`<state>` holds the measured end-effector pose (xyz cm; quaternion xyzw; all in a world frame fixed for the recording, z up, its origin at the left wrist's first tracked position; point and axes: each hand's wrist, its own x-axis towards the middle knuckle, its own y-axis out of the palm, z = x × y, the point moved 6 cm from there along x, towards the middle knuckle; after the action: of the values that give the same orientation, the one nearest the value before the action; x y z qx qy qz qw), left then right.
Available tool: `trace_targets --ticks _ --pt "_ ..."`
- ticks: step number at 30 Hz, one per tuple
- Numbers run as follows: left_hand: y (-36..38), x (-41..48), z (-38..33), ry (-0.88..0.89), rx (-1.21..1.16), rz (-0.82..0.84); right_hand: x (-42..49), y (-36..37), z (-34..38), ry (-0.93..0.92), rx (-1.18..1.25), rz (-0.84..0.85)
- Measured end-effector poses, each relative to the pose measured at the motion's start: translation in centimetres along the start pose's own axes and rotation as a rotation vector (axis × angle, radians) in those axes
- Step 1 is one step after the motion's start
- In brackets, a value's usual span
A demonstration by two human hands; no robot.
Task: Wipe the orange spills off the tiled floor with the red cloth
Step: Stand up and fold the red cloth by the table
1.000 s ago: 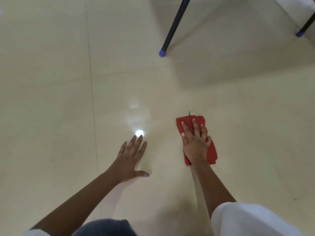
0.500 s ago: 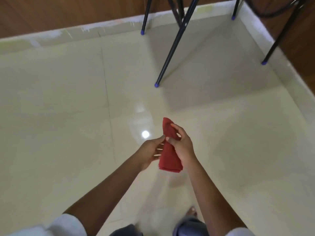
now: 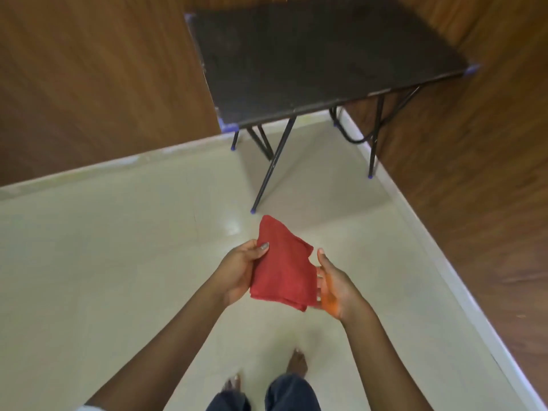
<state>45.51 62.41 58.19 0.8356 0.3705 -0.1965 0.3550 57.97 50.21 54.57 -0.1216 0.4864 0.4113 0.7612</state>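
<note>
Nearest to us, two bare feet (image 3: 297, 362) stand on the cream tiled floor (image 3: 118, 262), with dark blue trouser legs (image 3: 292, 394) at the bottom edge and a bit of white sleeve (image 3: 86, 407) by the left arm. Both forearms reach forward and meet at the red cloth (image 3: 283, 271), which is held up in the air above the floor, roughly folded, one corner pointing away from us.

The left grip (image 3: 237, 271) pinches the cloth's left edge: we see the thumb lying on top of the fabric and the palm curled under it. The right grip (image 3: 335, 289) is spread, palm up, with straight fingers running under the cloth's right edge and carrying it. Its thumb stands upright, just beside the fabric. An orange stain (image 3: 329, 302) covers the lower palm.

Beyond the cloth, a patch of glare (image 3: 234, 229) shines on the tiles. Farther off, a black-topped bench (image 3: 311, 54) with blue corner caps stands in the corner of the room, on thin black legs (image 3: 272, 167) tipped with blue feet. White skirting (image 3: 444, 262) runs along the base of the wood-panelled walls (image 3: 89, 84) on both sides.
</note>
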Motion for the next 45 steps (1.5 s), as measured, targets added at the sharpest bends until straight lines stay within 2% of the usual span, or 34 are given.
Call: trace_targets --ticks 2,5,7,11,13,16,20,25,27,30,34,40,42,45 --pt "2.6 -2.4 -2.0 0.021 -0.003 0.051 -3.4 0.6 2.0 -0.02 0.094 0.095" --pt "5.5 -3.7 -3.8 0.073 -0.027 0.095 -6.7 0.9 6.3 -0.174 0.294 0.174" --pt "7.1 -3.9 -4.9 0.118 -0.035 0.103 -8.4 0.5 9.1 -0.274 0.279 0.202" --pt "8.5 -3.5 -7.5 0.231 0.04 0.036 -9.9 -0.2 13.4 -0.399 0.06 0.11" --pt "8.5 -3.0 -9.4 0.319 0.108 -0.047 -10.3 -0.5 15.4 -0.473 0.071 0.038" --pt "8.3 -2.0 -12.1 0.428 0.157 -0.138 -10.2 0.0 17.9 -0.583 0.072 0.024" --pt "8.6 0.2 -16.2 0.498 0.197 -0.124 -9.5 1.5 21.5 -0.706 -0.026 -0.055" --pt "8.3 3.0 -22.0 0.621 0.233 -0.213 -8.5 3.8 26.5 -0.832 -0.078 -0.156" --pt "8.0 4.1 -24.6 0.689 0.344 -0.263 -8.0 4.9 28.4 -0.851 -0.098 -0.156" --pt "7.3 6.3 -28.4 0.776 0.563 -0.184 -6.9 7.1 31.1 -0.866 -0.118 -0.126" --pt "6.1 8.5 -31.9 0.801 0.641 -0.066 -5.5 9.0 34.2 -0.927 -0.178 -0.195" --pt "4.5 11.1 -35.6 0.761 0.379 0.093 -3.2 11.3 39.3 -1.018 -0.424 -0.219" --pt "4.3 12.1 -36.1 0.711 0.338 0.133 -1.4 11.7 41.0 -1.003 -0.416 -0.158" --pt "3.3 15.3 -35.7 0.574 0.278 0.114 2.4 12.9 42.6 -0.846 -0.208 0.032"
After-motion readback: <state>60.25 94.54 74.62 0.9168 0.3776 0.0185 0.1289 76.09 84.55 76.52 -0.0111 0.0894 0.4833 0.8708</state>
